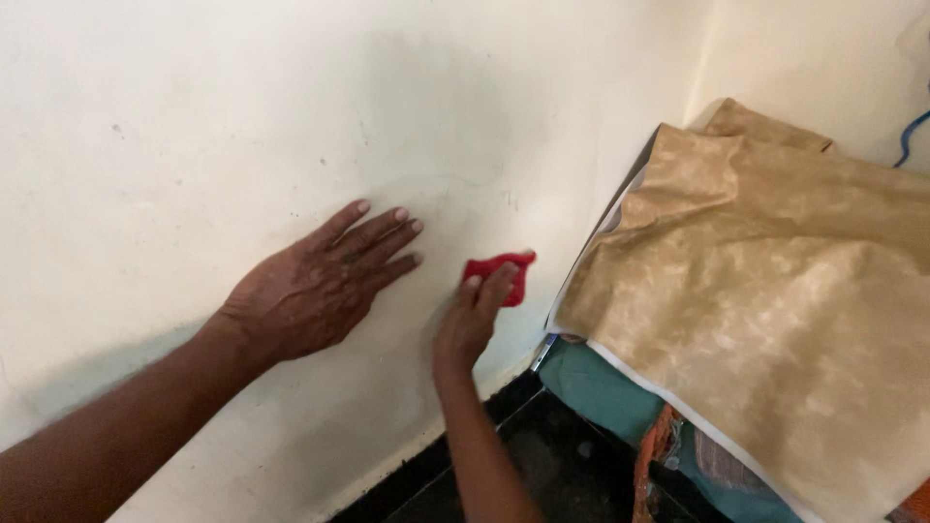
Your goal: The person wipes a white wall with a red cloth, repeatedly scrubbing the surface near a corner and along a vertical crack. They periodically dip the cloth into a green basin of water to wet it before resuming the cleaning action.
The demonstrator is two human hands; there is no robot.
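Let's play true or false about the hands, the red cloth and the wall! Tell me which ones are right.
1. The left hand lies flat on the cream wall. True.
2. The right hand presses a blue sponge to the wall. False: it presses a small red cloth.
3. A tan sheet covers a pile at the right. True.
4. The floor below the wall is white. False: it is dark.
5. The two hands touch each other. False: they are apart.

I see my left hand point(325, 276) flat on the cream wall point(194, 116), my right hand point(475, 315) pressing a red cloth point(499, 274) at its three o'clock; tan sheet point(775, 291) beyond.
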